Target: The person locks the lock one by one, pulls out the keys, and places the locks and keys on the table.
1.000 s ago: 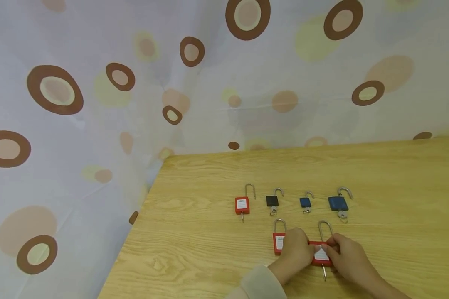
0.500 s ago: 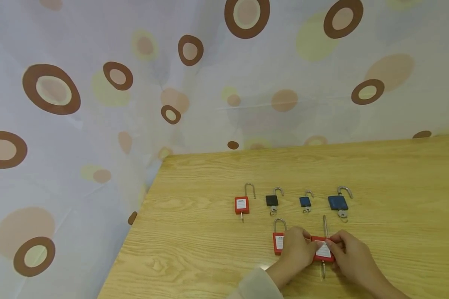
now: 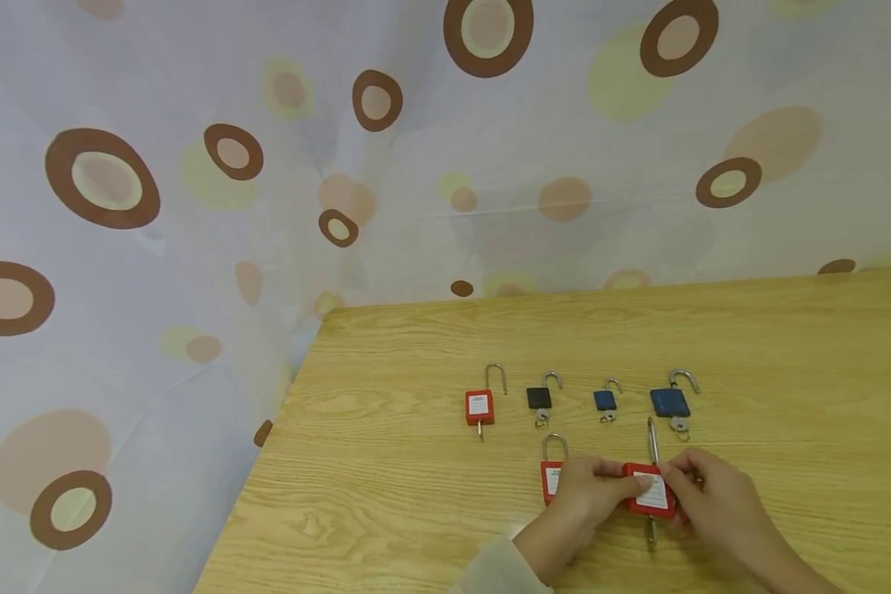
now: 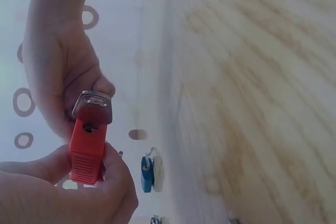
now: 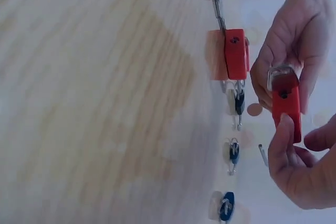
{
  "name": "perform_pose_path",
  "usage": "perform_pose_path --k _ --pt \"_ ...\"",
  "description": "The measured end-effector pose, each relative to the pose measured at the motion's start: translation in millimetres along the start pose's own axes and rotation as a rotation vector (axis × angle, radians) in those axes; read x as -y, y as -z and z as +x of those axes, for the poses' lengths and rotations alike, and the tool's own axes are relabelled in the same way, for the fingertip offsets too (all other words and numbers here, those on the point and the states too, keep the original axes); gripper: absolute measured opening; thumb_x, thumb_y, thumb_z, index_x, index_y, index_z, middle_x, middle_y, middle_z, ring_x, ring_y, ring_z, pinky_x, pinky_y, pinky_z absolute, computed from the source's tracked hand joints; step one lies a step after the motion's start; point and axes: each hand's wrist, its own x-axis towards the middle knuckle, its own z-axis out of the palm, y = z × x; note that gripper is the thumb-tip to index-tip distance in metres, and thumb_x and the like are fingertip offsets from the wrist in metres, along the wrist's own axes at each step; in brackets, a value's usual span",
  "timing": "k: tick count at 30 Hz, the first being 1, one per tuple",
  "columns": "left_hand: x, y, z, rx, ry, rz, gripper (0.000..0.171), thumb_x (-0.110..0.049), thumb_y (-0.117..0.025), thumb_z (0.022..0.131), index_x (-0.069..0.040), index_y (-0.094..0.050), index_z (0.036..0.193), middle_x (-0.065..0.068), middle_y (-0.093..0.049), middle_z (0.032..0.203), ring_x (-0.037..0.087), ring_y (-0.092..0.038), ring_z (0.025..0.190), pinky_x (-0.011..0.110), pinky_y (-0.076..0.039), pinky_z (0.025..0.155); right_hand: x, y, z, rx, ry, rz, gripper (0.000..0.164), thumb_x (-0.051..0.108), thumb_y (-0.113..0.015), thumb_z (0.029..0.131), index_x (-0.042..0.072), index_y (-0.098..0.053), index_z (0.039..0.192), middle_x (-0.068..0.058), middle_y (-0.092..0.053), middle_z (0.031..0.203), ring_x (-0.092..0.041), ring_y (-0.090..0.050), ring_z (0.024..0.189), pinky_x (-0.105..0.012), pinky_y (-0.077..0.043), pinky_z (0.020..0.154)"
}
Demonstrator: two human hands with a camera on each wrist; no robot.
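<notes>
Both hands hold a red padlock (image 3: 651, 500) with a white label, above the front part of the table. My left hand (image 3: 583, 500) pinches its left side, thumb across the label. At its right edge, my right hand (image 3: 726, 505) grips with thumb and fingers. The steel shackle (image 3: 652, 441) sticks up from the body and appears edge-on in the head view. A key (image 3: 652, 535) projects from the bottom. In the left wrist view, a dark hole shows in the end of the padlock (image 4: 86, 153). Another red padlock (image 3: 553, 478), shackle up, lies partly behind my left hand.
Behind the hands lies a row of unlocked padlocks with keys: a red padlock (image 3: 479, 407), a black padlock (image 3: 539, 398), a small blue padlock (image 3: 605, 401) and a larger blue padlock (image 3: 670, 403). A patterned curtain (image 3: 416, 165) borders the wooden table (image 3: 386, 503).
The held padlock has shifted slightly right and up with both hands. Its shackle has turned from a wide loop to an edge-on view. The other padlocks stay put.
</notes>
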Motion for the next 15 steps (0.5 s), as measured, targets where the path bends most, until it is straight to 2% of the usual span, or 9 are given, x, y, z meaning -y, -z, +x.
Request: perform_pose_path --k 4,6,11,15 --pt "0.8 0.6 -6.4 0.046 -0.035 -0.042 0.013 -0.006 -0.076 0.074 -0.004 -0.066 0.081 0.000 -0.063 0.076 0.009 -0.055 0.068 0.021 -0.044 0.060 6.0 11.5 5.9 -0.143 0.111 -0.044 0.023 0.019 -0.051 0.095 -0.001 -0.059 0.087 -0.002 -0.054 0.062 -0.005 -0.044 0.046 -0.022 -0.038 0.041" --pt "0.9 0.5 -10.1 0.068 -0.054 -0.037 0.012 -0.005 -0.076 0.074 -0.005 -0.066 0.081 -0.001 -0.064 0.074 0.007 -0.056 0.066 0.019 -0.045 0.059 10.1 18.3 10.9 -0.166 0.143 -0.097 0.025 0.022 -0.052 0.095 0.001 -0.059 0.084 -0.001 -0.053 0.061 -0.006 -0.040 0.046 -0.022 -0.034 0.041" --pt "1.1 0.7 -16.2 0.099 -0.071 -0.046 0.010 -0.004 -0.074 0.075 -0.006 -0.067 0.083 -0.001 -0.064 0.073 0.006 -0.058 0.065 0.019 -0.048 0.059 15.0 28.4 21.1 -0.077 0.134 -0.219 0.034 0.033 -0.052 0.094 0.002 -0.059 0.080 0.000 -0.047 0.058 -0.010 -0.036 0.049 -0.023 -0.029 0.043" --pt "2.2 1.4 -18.0 0.104 -0.079 -0.053 0.011 -0.003 -0.074 0.075 -0.005 -0.068 0.083 -0.002 -0.063 0.073 0.006 -0.057 0.066 0.019 -0.049 0.060 14.7 26.7 23.2 -0.048 0.120 -0.217 0.032 0.030 -0.052 0.094 0.002 -0.057 0.079 0.001 -0.045 0.057 -0.011 -0.037 0.048 -0.023 -0.029 0.042"
